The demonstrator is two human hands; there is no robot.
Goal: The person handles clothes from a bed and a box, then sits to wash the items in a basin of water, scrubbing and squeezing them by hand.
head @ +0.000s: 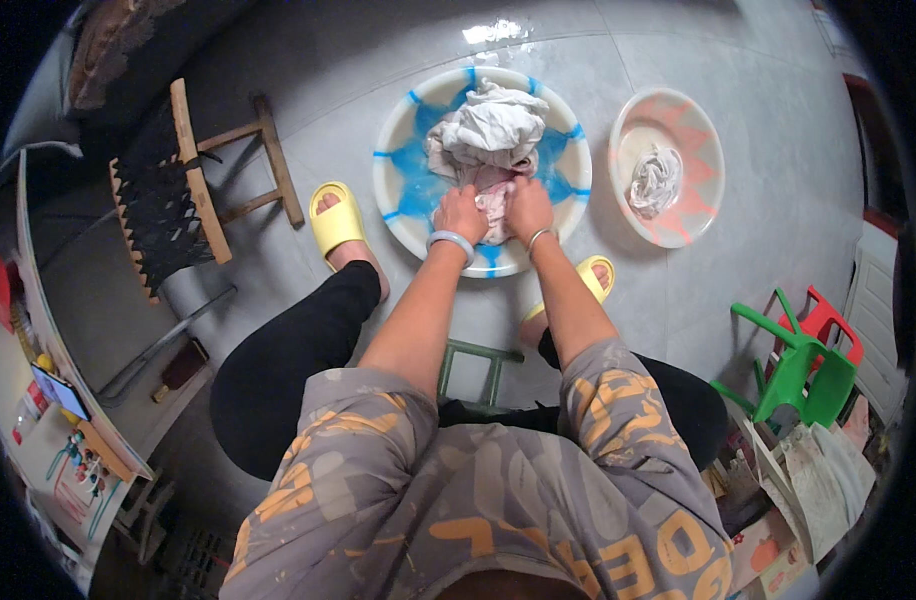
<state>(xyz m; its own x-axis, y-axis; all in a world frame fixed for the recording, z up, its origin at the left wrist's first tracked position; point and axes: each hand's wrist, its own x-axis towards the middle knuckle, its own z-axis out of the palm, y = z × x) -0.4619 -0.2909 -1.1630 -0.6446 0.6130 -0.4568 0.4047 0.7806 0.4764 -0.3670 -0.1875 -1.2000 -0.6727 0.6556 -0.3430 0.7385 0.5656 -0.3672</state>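
A round white plastic basin [387, 180] with blue markings stands on the floor between my feet. In it lies a heap of wet cloth, with a white garment [503, 120] piled on the far side. Both hands grip a pale pink cloth [492, 214] at the basin's near side. My left hand [462, 213] holds its left part, fingers curled down into it. On its right part my right hand [529, 206] is closed the same way. The fingertips of both hands are hidden by the cloth and the knuckles.
To the right, a smaller basin [702, 217] with pink markings holds a twisted white cloth [657, 181]. A wooden folding stool [165, 202] with black webbing is at the left. Green [795, 375] and red plastic chairs [833, 322] are at the right. Water glistens on the floor [495, 31] beyond.
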